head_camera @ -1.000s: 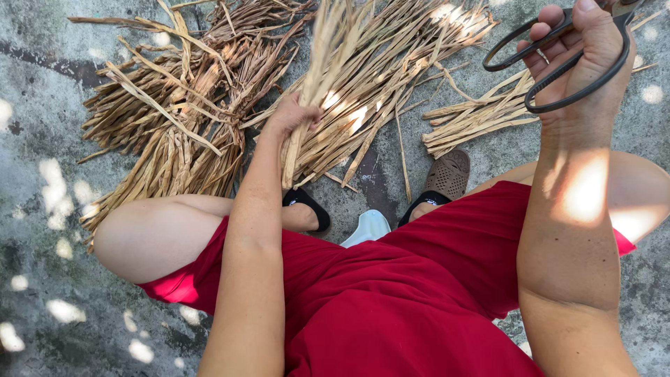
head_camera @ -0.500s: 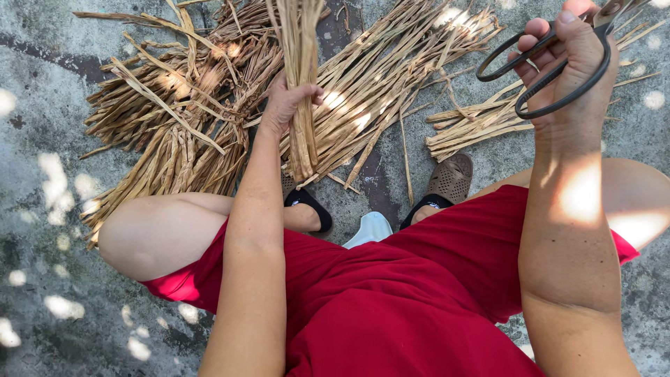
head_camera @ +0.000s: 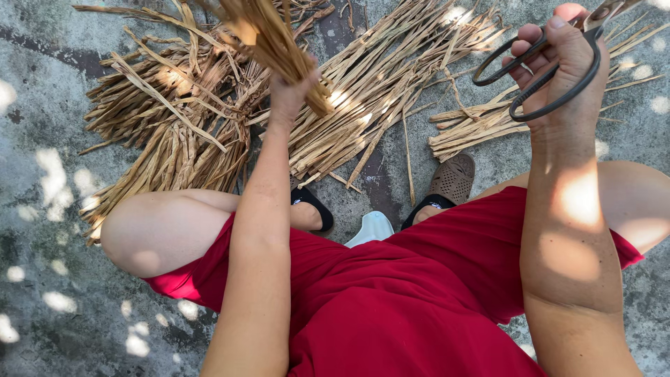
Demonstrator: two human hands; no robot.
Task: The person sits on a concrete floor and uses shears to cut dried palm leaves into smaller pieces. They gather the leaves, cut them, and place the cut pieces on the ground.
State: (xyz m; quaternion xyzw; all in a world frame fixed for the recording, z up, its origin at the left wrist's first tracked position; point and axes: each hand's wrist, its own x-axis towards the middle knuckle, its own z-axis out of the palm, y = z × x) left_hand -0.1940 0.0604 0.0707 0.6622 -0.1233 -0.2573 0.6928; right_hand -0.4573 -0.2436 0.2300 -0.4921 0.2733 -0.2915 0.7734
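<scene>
My left hand (head_camera: 289,91) grips a bundle of dry tan reed strips (head_camera: 269,38) and holds it up above the ground, its top running out of the picture. My right hand (head_camera: 565,66) is raised at the upper right, fingers through the loop handles of large black scissors (head_camera: 537,73); the blades point up and out of view. Below both hands lie heaps of the same dry strips: a big pile at left (head_camera: 164,132), a long pile in the middle (head_camera: 377,91), and a smaller bunch at right (head_camera: 481,129).
I sit low over a grey concrete floor (head_camera: 49,279) with spots of sunlight. My red skirt (head_camera: 391,300) covers my lap, knees spread. A brown slipper (head_camera: 453,178), a black sandal (head_camera: 310,202) and a white object (head_camera: 371,227) lie between my legs.
My left hand has lifted the bundle of strips off the middle pile and swung it up and to the left. The right hand with the scissors has barely moved.
</scene>
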